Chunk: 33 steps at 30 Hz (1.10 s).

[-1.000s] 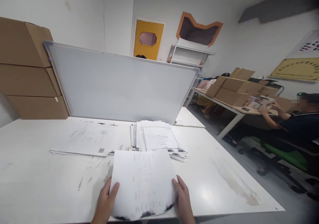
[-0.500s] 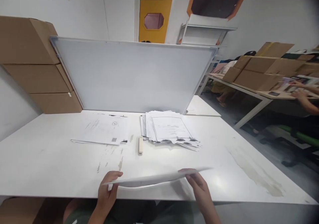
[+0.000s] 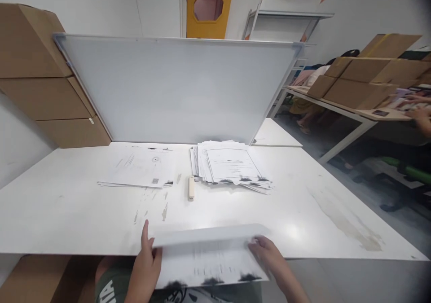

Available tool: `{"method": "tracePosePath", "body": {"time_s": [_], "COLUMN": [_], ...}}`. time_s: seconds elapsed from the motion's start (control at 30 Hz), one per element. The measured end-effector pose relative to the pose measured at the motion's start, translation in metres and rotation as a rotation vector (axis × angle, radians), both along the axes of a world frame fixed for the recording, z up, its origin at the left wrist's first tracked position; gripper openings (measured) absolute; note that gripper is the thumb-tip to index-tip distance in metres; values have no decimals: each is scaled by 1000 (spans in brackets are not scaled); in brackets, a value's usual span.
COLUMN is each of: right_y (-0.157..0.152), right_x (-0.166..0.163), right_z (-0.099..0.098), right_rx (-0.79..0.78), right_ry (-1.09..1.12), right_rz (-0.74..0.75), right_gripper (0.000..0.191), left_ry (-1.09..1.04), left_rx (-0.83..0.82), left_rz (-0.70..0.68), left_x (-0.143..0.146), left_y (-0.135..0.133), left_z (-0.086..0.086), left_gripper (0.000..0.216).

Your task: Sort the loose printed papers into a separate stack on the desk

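A printed paper sheet (image 3: 208,253), with dark smudges along its lower edge, is held over the table's front edge. I cannot tell whether it is one sheet or several. At its left edge, my left hand (image 3: 145,265) grips the paper with the index finger stretched upward. My right hand (image 3: 269,256) pinches the right side, slightly blurred. Beyond the hands a cream-coloured stapler (image 3: 191,189) lies on the white table (image 3: 101,222). Behind the stapler to the right is a thick, uneven stack of printed papers (image 3: 232,164). A thinner paper pile (image 3: 138,168) lies to the left.
A whiteboard panel (image 3: 182,92) stands along the back of the table. Stacked cardboard boxes (image 3: 74,132) rise at its left end. On the right, another table (image 3: 340,105) carries more boxes (image 3: 363,92), with a person's hand (image 3: 419,112) near them.
The paper has tilted from nearly edge-on to showing its printed face, lower edge toward me. My left index finger has lifted from it. The view has shifted slightly downward.
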State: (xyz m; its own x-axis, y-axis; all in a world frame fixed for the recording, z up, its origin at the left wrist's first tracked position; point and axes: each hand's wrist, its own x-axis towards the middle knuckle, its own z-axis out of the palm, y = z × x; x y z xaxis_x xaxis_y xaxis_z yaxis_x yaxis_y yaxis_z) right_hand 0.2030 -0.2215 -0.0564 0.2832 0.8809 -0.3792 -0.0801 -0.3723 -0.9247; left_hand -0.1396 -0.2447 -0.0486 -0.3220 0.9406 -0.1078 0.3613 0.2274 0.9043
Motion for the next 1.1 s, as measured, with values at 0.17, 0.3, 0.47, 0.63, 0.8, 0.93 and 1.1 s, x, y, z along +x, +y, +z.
{"method": "tracePosePath", "body": {"time_s": [0.17,0.3,0.47,0.63,0.8,0.93,1.1], "right_y": [11,13,7,3,12,15,15], "right_x": [-10,-10,-5,-6,-10,-10,-11], "right_z": [12,12,3,6,14,12,17], "right_rx": [-79,-116,-111,-110,-100,-52,-58], "right_ry": [143,164,205,242,257,249,189], "right_rz": [35,26,-16,-55,-98,-83,-44], "right_gripper": [14,17,25,31,28,28,29], "left_ry": [216,288,350,359,438,690,804], "left_rx": [-62,-51,-52,-76,-44,231,354], "left_rz": [-41,-104,-162,-163,-214,-217,-528], "left_x": [6,6,4,3,4,19,55], "left_y": [-2,-1,4,7,25,55,92], "left_z": [11,14,19,16,10,13,12], "left_gripper": [78,68,59,56,53,50,58]}}
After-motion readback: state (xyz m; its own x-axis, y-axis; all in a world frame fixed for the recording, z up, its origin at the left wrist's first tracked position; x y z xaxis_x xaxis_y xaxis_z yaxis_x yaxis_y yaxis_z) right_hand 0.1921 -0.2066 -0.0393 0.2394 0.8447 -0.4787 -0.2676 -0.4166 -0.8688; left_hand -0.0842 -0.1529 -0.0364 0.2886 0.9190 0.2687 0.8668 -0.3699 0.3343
